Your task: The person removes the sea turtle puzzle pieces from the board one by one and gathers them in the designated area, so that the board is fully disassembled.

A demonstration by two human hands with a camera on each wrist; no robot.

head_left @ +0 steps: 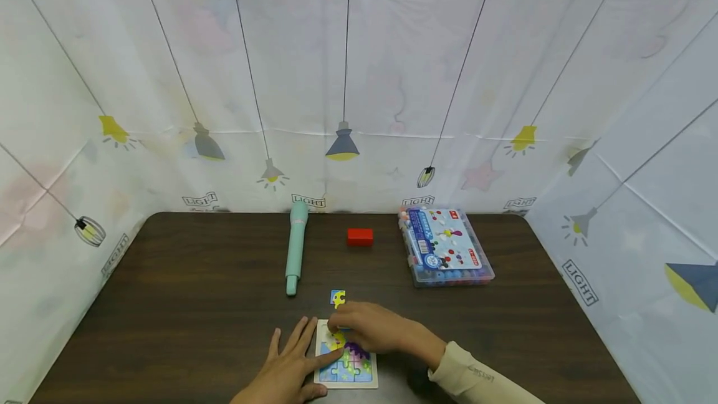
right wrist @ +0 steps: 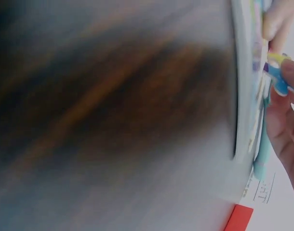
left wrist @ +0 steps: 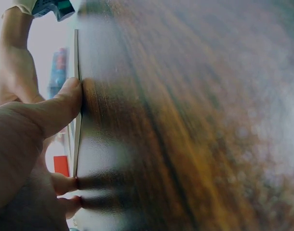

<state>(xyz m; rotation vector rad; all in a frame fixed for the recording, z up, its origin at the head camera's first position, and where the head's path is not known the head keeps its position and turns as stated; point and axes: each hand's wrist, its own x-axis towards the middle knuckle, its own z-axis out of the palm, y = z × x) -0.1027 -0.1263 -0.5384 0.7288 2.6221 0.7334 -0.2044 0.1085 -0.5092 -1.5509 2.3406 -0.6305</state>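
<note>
Puzzle board, square with a pale rim (head_left: 348, 385), lies on the dark wood-grained table (head_left: 168, 304). The left hand (head_left: 286, 366), spread with one straight finger across it, and the right hand (head_left: 381, 329), pinching a blue-and-yellow jigsaw piece (right wrist: 278, 81), hide parts of it. Just beyond lies a loose yellow-and-blue piece (head_left: 338, 297); farther back, a mint-green cylinder (head_left: 295, 254), a red rectangular block (head_left: 360, 237) and a clear plastic box (head_left: 445, 242).

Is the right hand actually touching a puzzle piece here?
Touching. The right wrist view shows the right hand pinching a blue piece between thumb and finger.
</note>
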